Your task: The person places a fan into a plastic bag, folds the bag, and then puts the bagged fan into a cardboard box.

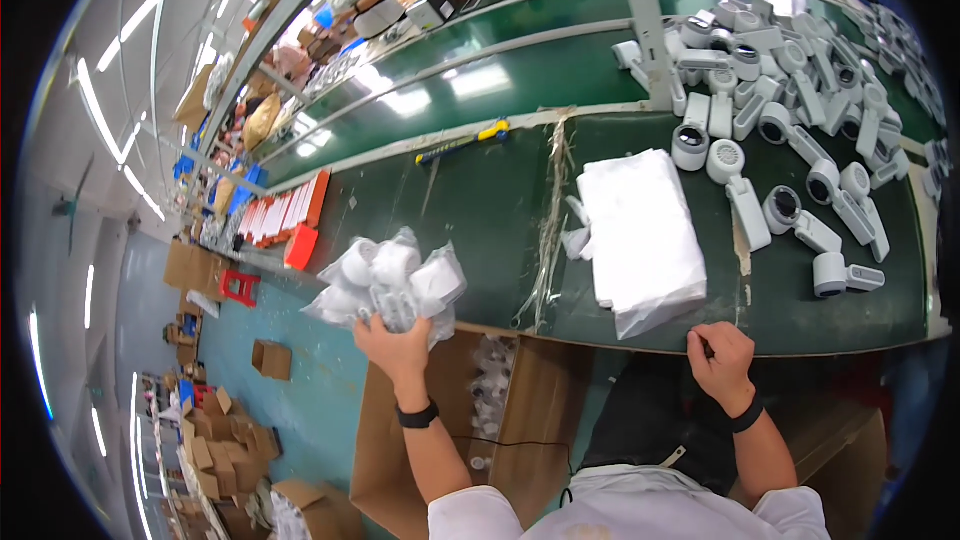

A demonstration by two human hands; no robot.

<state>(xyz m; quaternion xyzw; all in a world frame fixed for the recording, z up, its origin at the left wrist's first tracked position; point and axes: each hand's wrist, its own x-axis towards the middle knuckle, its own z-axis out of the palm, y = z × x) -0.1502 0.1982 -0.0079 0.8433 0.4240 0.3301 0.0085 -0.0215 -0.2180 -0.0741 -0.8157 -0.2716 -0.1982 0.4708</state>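
My left hand [396, 345] grips several white devices in clear plastic bags [395, 275], held over the near left part of the green work table [470, 270]. The bags bunch above my fingers, and the thumb and fingertips press into the film. My right hand [722, 358] is curled into a loose fist at the table's front edge, and I see nothing in it. Just beyond it lies a stack of white translucent plastic bags [645, 240]. To the right, loose white handheld devices with round heads [782, 208] lie on the table.
A large pile of the same devices [800, 70] covers the far right. A yellow and black tool [462, 141] lies near the back ledge. Red-orange trays [305, 225] stand at the left end. Below the edge, an open cardboard box [535, 390] holds bagged pieces. A metal post [643, 25] rises behind.
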